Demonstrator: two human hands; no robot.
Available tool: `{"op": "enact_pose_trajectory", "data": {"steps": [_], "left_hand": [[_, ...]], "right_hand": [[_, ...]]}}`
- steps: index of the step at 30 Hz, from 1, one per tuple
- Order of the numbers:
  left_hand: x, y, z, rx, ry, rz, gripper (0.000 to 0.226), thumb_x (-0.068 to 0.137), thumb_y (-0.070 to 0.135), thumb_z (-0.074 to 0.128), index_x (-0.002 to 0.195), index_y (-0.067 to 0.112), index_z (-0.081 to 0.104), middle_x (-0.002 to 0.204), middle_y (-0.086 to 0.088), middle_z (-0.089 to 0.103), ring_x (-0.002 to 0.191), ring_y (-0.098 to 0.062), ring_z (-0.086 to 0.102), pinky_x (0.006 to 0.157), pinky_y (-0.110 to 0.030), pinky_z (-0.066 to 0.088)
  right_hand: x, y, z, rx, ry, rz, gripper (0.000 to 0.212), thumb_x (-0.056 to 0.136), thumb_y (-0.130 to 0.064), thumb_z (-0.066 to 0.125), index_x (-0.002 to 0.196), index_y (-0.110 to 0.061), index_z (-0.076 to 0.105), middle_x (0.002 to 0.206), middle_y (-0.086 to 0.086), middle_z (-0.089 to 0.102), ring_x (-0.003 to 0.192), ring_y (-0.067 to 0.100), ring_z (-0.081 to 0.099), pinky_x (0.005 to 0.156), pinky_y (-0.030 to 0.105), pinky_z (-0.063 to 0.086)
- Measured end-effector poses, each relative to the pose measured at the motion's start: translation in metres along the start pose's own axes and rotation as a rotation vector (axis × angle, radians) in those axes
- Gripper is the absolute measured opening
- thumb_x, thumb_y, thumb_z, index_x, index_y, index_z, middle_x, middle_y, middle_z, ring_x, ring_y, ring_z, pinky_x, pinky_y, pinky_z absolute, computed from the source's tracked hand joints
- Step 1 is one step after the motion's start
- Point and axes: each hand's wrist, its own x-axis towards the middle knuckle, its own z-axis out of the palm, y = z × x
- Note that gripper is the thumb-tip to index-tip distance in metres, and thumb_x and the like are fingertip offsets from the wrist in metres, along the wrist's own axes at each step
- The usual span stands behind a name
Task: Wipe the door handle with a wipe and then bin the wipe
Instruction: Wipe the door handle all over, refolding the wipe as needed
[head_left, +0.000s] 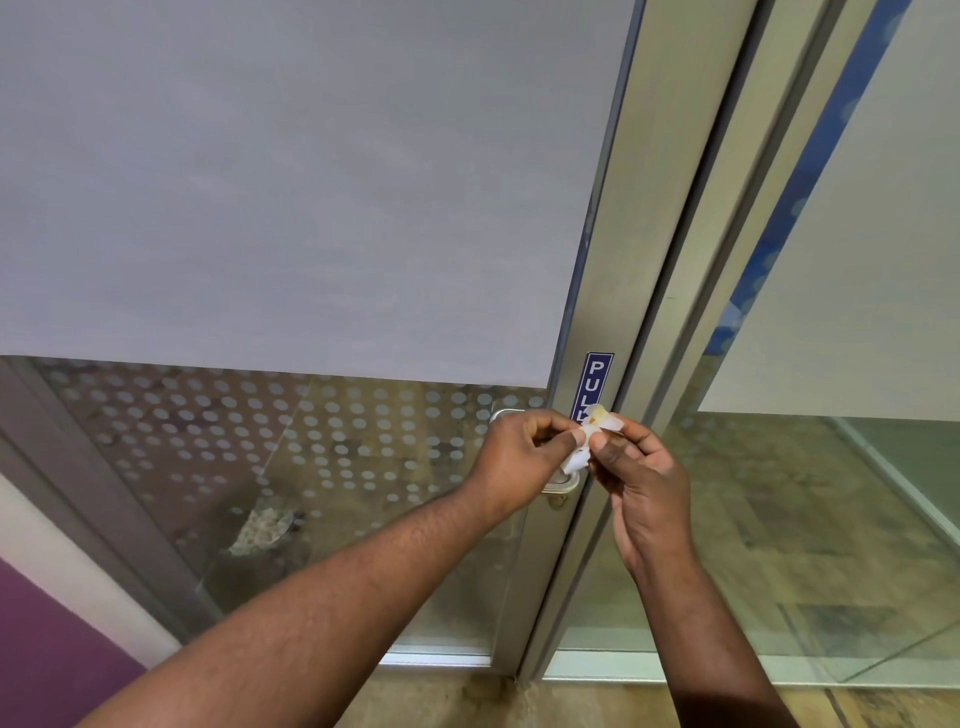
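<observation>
Two bare hands meet in front of a glass door, and between them they pinch a small white wipe (589, 441). At the far left a purple wall (47, 654) meets a grey frame post (104, 499) that slants up along the glass. Next comes the door pane (332, 467), clear in its lower part and patterned with rows of pale dots, while a grey blind (311, 182) covers everything above. The left hand (519, 457) reaches in from the lower left, forearm bare, its fingers (550, 423) curled narrow and closed on the left edge of the wipe. Just behind that hand sits the metal handle (563, 484), mostly hidden; only a curved bit above the knuckles and the lower plate below the wipe show. The wipe is crumpled, with a yellowish-brown stain near its top, and it hangs in front of the handle; whether it touches the metal cannot be told. Above it, a blue PULL sticker (594, 376) runs down the door's metal stile (623, 260), its lowest letter covered by the wipe. The right hand (644, 483) comes up from the lower right, thumb and fingers (631, 428) tight on the wipe's right side. Further right stands the frame of a fixed glass panel (831, 519), edged with a blue strip (810, 171), and a mottled brown floor (779, 519) shows through the glass.
</observation>
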Motion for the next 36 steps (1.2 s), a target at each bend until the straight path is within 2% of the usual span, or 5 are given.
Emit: {"op": "enact_pose_trajectory", "data": {"steps": [15,19,23,27,36], "left_hand": [[0.007,0.001,0.000,-0.192,0.068,-0.038,0.021,0.093,0.003,0.072,0.094,0.024,0.069,0.077,0.005,0.071,0.076,-0.010,0.069,0.073,-0.022,0.057],[0.008,0.000,0.001,-0.209,0.085,-0.042,0.021,0.090,0.003,0.076,0.094,0.022,0.069,0.076,0.005,0.069,0.075,-0.009,0.068,0.072,-0.020,0.057],[0.009,0.001,0.000,-0.225,0.090,-0.043,0.021,0.086,0.003,0.081,0.096,0.016,0.068,0.075,0.002,0.067,0.073,-0.010,0.066,0.070,-0.022,0.058],[0.008,0.003,-0.001,-0.277,0.076,-0.053,0.019,0.089,0.002,0.078,0.102,0.011,0.067,0.083,-0.013,0.070,0.073,-0.017,0.069,0.067,-0.027,0.060],[0.005,-0.002,0.002,-0.276,-0.013,-0.092,0.032,0.087,-0.003,0.075,0.112,0.014,0.065,0.091,-0.006,0.077,0.081,-0.017,0.073,0.078,-0.035,0.062]], "right_hand": [[0.006,0.015,-0.002,-0.140,0.110,-0.029,0.011,0.094,-0.015,0.071,0.104,-0.010,0.073,0.089,0.019,0.076,0.065,0.016,0.066,0.055,0.026,0.057],[-0.001,0.016,0.002,-0.168,0.012,-0.059,0.030,0.086,-0.032,0.078,0.110,-0.016,0.076,0.091,0.009,0.078,0.076,0.016,0.071,0.061,0.027,0.058],[-0.004,0.020,0.001,-0.316,-0.045,-0.141,0.051,0.084,-0.010,0.082,0.131,-0.019,0.065,0.110,0.006,0.078,0.097,0.018,0.076,0.075,0.030,0.061],[-0.002,0.024,0.001,-0.362,0.046,-0.151,0.016,0.094,-0.009,0.070,0.103,-0.020,0.078,0.089,0.007,0.080,0.078,0.019,0.074,0.064,0.028,0.058],[0.003,0.026,-0.003,-0.345,0.199,-0.104,0.010,0.092,-0.023,0.073,0.087,-0.019,0.080,0.081,0.003,0.078,0.073,0.018,0.069,0.064,0.037,0.058]]}}
